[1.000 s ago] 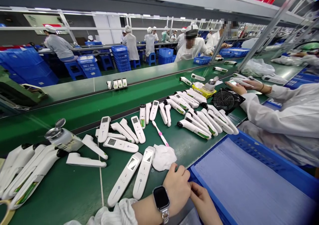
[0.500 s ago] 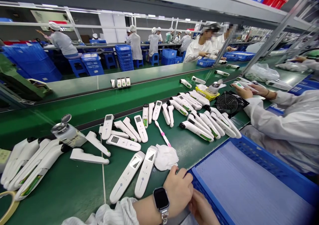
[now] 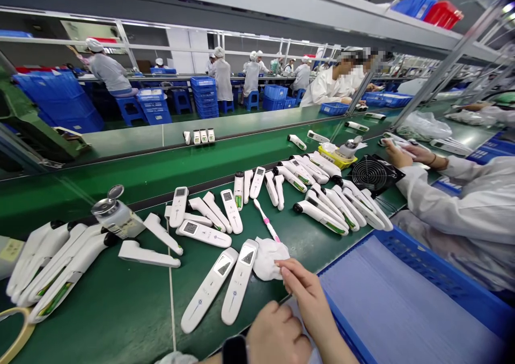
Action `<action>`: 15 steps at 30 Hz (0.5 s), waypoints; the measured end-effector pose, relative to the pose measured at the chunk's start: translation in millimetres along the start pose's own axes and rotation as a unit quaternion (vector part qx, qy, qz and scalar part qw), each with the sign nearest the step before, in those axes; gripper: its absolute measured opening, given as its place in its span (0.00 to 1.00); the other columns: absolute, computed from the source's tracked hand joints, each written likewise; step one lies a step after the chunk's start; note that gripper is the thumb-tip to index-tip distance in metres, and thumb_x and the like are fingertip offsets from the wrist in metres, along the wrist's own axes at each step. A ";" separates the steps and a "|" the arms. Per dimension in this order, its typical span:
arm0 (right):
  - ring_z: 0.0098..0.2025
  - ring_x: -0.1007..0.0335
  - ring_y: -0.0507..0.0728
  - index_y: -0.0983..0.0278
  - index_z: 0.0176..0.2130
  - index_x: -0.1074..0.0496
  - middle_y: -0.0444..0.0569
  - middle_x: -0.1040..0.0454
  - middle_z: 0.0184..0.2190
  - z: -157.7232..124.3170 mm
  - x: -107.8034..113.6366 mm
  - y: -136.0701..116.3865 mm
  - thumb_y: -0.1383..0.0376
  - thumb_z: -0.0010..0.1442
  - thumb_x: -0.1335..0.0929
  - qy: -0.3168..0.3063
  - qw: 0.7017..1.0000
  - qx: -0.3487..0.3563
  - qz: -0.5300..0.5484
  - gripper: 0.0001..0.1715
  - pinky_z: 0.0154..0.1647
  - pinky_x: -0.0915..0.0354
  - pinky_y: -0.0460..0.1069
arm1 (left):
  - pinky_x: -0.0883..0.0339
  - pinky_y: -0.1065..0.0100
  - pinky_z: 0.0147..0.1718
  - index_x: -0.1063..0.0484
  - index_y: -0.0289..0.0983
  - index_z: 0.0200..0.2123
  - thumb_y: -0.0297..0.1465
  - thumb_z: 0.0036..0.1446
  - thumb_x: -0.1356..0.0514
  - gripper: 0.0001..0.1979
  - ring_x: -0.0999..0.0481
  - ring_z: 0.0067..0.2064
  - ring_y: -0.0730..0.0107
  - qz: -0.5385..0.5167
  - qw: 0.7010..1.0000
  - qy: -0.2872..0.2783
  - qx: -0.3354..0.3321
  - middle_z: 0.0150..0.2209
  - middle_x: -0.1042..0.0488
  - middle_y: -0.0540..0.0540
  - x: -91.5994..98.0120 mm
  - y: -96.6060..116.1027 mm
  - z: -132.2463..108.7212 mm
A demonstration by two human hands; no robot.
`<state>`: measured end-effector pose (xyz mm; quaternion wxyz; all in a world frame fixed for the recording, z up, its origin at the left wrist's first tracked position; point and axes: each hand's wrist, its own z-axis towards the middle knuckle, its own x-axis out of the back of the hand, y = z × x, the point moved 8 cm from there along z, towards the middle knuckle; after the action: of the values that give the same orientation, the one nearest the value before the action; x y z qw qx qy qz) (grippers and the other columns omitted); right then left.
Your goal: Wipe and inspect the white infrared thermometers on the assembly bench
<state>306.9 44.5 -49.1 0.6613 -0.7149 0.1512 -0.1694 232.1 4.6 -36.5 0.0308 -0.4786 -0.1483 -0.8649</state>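
My right hand (image 3: 308, 299) reaches forward from the bottom edge with its fingers stretched out. The fingertips touch the near edge of a white cloth pad (image 3: 267, 256) on the green bench. My left hand (image 3: 277, 334), with a dark watch (image 3: 235, 349) on the wrist, is curled into a loose fist just behind it, and nothing shows in it. Two long white handheld thermometers (image 3: 225, 286) lie side by side left of the cloth. A pink and white brush (image 3: 265, 221) lies beyond the cloth.
Several more white thermometers (image 3: 330, 205) lie in rows across the bench. A blue tray with a pale liner (image 3: 402, 299) sits right of my hands. A flip-top bottle (image 3: 115, 216), a small black fan (image 3: 372, 173) and a yellow dish (image 3: 336, 157) stand farther off. A co-worker's sleeve (image 3: 462, 203) is at right.
My right hand has come out from beside the left and stretched forward to the white cloth. My left hand has slid back toward the bottom edge. The view has shifted slightly.
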 end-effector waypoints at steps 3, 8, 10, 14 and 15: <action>0.21 0.46 0.49 0.67 0.43 0.25 0.43 0.37 0.21 3.8 -26.2 6.8 0.55 0.56 0.36 -0.052 0.998 -0.024 0.000 0.22 0.21 0.47 0.44 | 0.46 0.64 0.26 0.32 0.37 0.29 0.26 0.55 0.49 0.07 0.36 0.30 0.67 -0.003 0.997 0.011 0.075 0.27 0.32 0.48 54.0 -44.3 -12.7; 0.21 0.45 0.49 0.68 0.50 0.29 0.42 0.39 0.19 5.9 -47.6 10.5 0.60 0.59 0.39 -0.097 0.994 -0.015 -0.051 0.23 0.22 0.46 0.45 | 0.44 0.62 0.32 0.32 0.39 0.38 0.24 0.58 0.51 0.10 0.36 0.35 0.65 0.035 0.976 -0.014 0.216 0.32 0.33 0.47 88.7 -101.1 -22.1; 0.23 0.42 0.50 0.67 0.51 0.30 0.43 0.38 0.20 5.7 -51.0 6.6 0.62 0.60 0.40 -0.099 0.991 0.006 -0.093 0.23 0.25 0.42 0.45 | 0.43 0.60 0.33 0.32 0.40 0.40 0.24 0.57 0.50 0.11 0.36 0.36 0.64 0.050 0.973 -0.032 0.223 0.33 0.33 0.47 84.7 -105.3 -21.6; 0.31 0.35 0.55 0.65 0.53 0.33 0.48 0.30 0.28 2.5 -55.4 -2.2 0.63 0.62 0.41 -0.101 0.976 0.067 -0.183 0.22 0.37 0.37 0.50 | 0.43 0.59 0.35 0.33 0.40 0.45 0.24 0.57 0.51 0.14 0.36 0.38 0.63 0.059 0.969 -0.060 0.234 0.35 0.33 0.46 75.5 -107.0 -20.4; 0.34 0.34 0.56 0.64 0.54 0.34 0.50 0.29 0.31 1.2 -56.8 -3.5 0.64 0.62 0.42 -0.105 0.970 0.085 -0.201 0.22 0.41 0.37 0.51 | 0.43 0.59 0.35 0.33 0.40 0.46 0.24 0.57 0.51 0.15 0.36 0.39 0.62 0.059 0.967 -0.067 0.237 0.35 0.33 0.46 74.1 -107.4 -20.1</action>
<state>256.4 70.8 -48.1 0.6840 -0.6857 -0.0812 -0.2354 154.7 107.9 -8.9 0.1845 -0.5225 -0.3218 -0.7678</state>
